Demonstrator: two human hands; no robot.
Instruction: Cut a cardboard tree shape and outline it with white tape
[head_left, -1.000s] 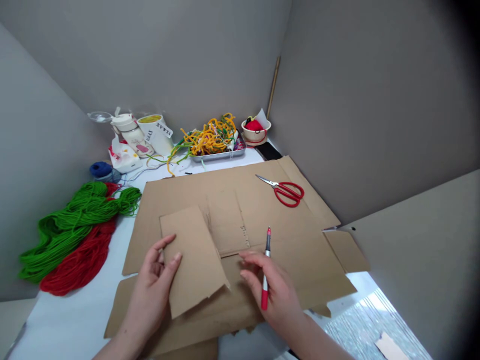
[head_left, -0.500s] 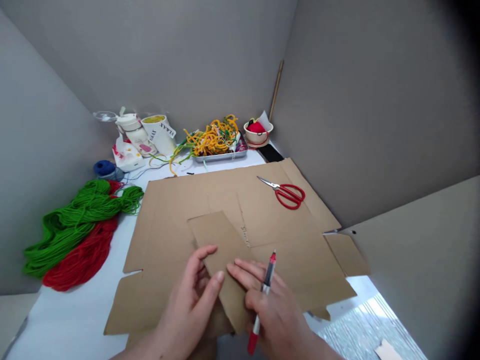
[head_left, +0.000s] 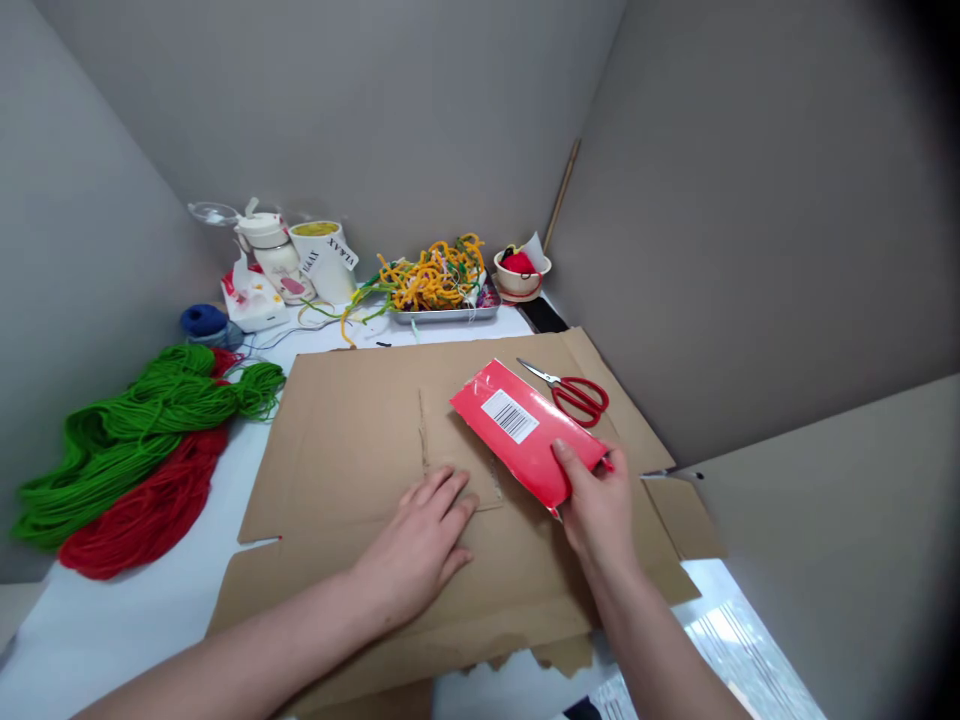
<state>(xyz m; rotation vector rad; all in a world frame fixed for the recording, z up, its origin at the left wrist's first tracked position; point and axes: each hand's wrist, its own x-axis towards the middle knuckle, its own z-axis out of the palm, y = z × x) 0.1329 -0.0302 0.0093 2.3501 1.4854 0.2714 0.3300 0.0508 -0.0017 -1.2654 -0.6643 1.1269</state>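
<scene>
A white table (head_left: 90,635) carries cardboard (head_left: 345,430), green yarn (head_left: 127,430) and a tray (head_left: 446,315).

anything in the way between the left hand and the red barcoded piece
Nothing visible stands between the left hand and the red barcoded piece; only flat cardboard shows there. The scissors lie beyond the piece.

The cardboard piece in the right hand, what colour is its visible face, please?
The cardboard piece is red with a white barcode label; best view: head.
</scene>
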